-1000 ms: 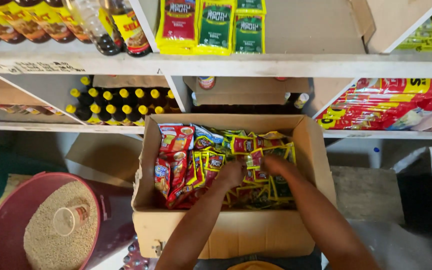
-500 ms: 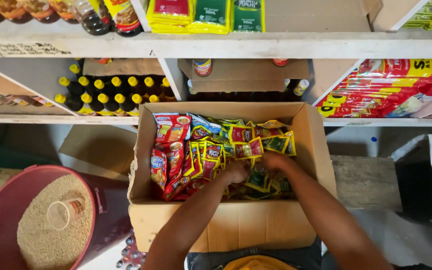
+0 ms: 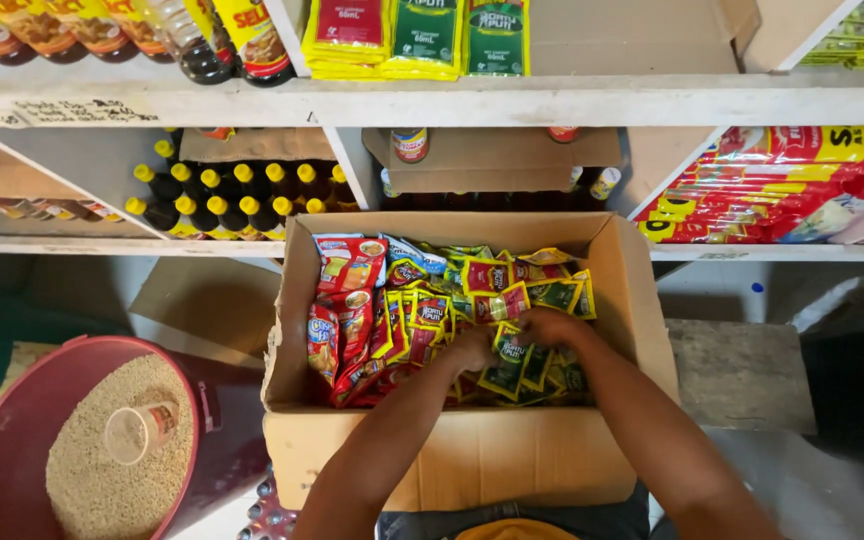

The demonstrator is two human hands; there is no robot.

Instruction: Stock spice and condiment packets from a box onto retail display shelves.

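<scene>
Two hands work inside an open cardboard box (image 3: 642, 330) that sits in front of the shelves, its flaps folded out. The box is packed with small sachets (image 3: 422, 310): red ones stacked along the left side, yellow and green ones heaped across the middle and right. The left hand (image 3: 472, 348) is buried knuckles-up among the yellow sachets near the centre, its grip curled down into the pile, though I cannot tell whether it has closed on any one packet. The right hand (image 3: 547, 325) lies just beside it, touching the green and yellow sachets, fingers bent over them; whether that grip actually holds one is hidden too. Both forearms reach in over the near wall of the box. To the left stands a round maroon tub (image 3: 12, 440) filled with pale grain, and a clear plastic cup (image 3: 140, 430) lies tilted on top of the grain (partly sunk in). On the middle shelf (image 3: 102, 245) behind the box, dark bottles (image 3: 222, 195) with yellow caps stand in rows, and a brown carton (image 3: 492, 160) beside them holds a few jars, mostly hidden. Further right, red and yellow packets (image 3: 782, 185) lie piled flat. On the top shelf (image 3: 552, 100), yellow and green pouches (image 3: 422, 38) stand upright next to dark bottles with labels.
</scene>
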